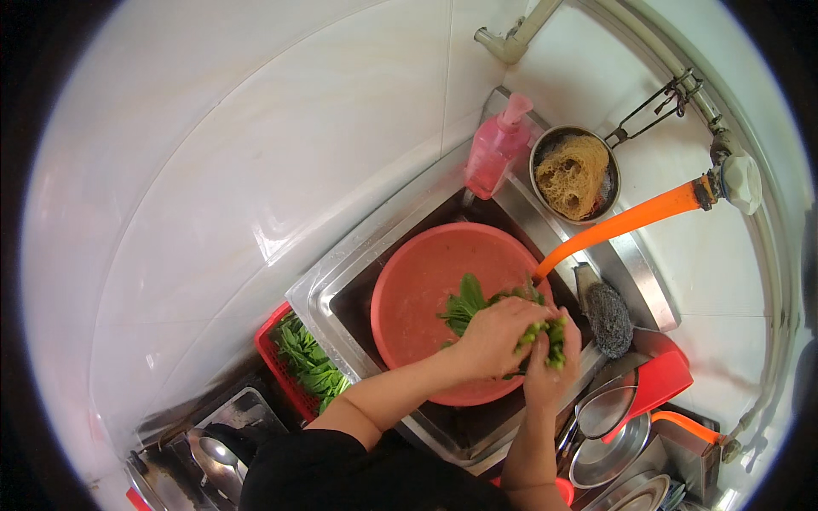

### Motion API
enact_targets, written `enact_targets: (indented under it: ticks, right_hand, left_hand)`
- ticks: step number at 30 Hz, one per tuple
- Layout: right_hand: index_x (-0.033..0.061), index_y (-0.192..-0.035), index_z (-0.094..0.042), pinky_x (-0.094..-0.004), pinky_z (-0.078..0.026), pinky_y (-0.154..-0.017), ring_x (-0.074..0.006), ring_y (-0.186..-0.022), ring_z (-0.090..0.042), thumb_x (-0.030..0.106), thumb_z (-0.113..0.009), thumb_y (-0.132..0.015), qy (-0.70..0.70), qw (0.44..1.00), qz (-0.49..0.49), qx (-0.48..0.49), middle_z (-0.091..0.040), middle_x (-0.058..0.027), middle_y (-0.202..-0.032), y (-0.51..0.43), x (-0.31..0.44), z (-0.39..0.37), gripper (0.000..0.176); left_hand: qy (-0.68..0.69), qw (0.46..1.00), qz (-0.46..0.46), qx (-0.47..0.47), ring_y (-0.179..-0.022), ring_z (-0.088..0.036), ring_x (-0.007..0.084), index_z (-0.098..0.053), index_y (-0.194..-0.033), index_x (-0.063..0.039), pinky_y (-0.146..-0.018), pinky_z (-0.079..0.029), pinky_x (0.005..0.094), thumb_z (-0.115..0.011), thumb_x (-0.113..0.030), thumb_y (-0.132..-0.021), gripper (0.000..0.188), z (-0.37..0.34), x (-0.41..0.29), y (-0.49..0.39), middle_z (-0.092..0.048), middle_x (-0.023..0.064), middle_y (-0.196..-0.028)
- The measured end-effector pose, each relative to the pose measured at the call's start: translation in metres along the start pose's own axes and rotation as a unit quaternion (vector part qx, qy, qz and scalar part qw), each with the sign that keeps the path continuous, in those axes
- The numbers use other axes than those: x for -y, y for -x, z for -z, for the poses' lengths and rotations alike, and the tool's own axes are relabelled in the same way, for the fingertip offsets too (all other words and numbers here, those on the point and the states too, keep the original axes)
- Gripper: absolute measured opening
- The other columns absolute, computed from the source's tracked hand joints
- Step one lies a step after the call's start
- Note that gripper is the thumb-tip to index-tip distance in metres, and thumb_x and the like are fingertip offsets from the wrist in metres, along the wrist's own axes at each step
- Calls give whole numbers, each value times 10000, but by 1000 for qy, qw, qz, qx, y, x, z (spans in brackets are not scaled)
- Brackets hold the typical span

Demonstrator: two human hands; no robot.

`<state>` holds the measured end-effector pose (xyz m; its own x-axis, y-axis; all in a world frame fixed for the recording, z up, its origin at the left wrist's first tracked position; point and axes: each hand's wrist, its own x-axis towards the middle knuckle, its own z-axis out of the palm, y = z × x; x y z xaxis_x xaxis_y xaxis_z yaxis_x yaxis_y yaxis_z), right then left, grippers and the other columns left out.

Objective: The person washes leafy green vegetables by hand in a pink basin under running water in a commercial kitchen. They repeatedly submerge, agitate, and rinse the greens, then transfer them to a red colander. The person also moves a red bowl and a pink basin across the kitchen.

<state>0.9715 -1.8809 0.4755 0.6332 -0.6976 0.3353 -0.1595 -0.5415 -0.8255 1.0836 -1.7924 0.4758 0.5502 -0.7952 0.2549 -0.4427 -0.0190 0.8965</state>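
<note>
A bunch of leafy greens point(471, 295) is gripped between my two hands over a round pink plastic basin point(409, 300). My left hand point(501, 335) wraps the bunch from the left, its leaves pointing toward the far side. On the right, my right hand point(557, 361) closes around the cut stem ends, which face me. The basin sits inside a stainless steel sink point(339, 345) and seems to hold some water. Just beyond my hands hangs the open end of an orange hose point(613, 227), fixed to a wall tap. Part of the greens is hidden by my fingers.
A red basket point(271, 342) of greens stands left of the sink. Behind are a pink pump bottle point(495, 153) and a strainer point(543, 191) holding a loofah point(575, 172). A steel-wool brush point(608, 319), a red scoop point(661, 383) and metal bowls point(610, 453) crowd the right.
</note>
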Motion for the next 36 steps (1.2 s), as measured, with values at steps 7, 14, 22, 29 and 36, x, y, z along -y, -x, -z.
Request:
enact_targets:
  ticks: [7,14,22,29,36]
  right_hand:
    - [-25,-1272,-559,-329,-448,-983,-226,-1127,-595,37,-594,-917,-61,967,-235,77,-619,-147,-1236,33,-163,-99,362]
    - [32,-1168,-595,-354,-438,-546,-163,-629,-517,241,-533,-966,-55,866,-461,183,-566,-47,-839,64,-257,-135,298]
    - [-15,-1140,-590,-310,-453,-938,-183,-1040,-573,39,-606,-921,-167,965,-191,-67,-613,-88,-1099,32,-103,-60,226]
    - [-30,-1135,-589,-316,-477,-888,-194,-1004,-582,128,-580,-947,-98,989,-89,-70,-605,-98,-1118,27,-12,1,245]
    - [-40,-1196,-580,-290,-503,-868,-173,-991,-620,24,-624,-914,-193,961,-175,-88,-627,-95,-1138,19,-81,-54,292]
  left_hand:
    - [-73,969,217,93,-1028,-605,400,-532,-1280,-83,-872,-490,492,-597,-127,-843,444,-66,156,16,-638,209,-1112]
    - [-196,886,332,259,-1021,-617,402,-414,-1422,-113,-897,-475,509,-574,-192,-897,554,-109,235,26,-642,212,-1142]
    - [-72,990,117,-8,-1073,-587,394,-592,-1229,-80,-947,-453,479,-625,-118,-822,409,-71,92,16,-629,187,-1172]
    - [-50,990,-66,-113,-1042,-616,358,-619,-1223,-93,-891,-498,444,-650,-140,-799,428,-33,-27,10,-661,164,-1104]
    - [-90,984,148,-43,-1033,-615,365,-615,-1185,-65,-867,-499,451,-598,-182,-864,342,-64,56,12,-651,181,-1121]
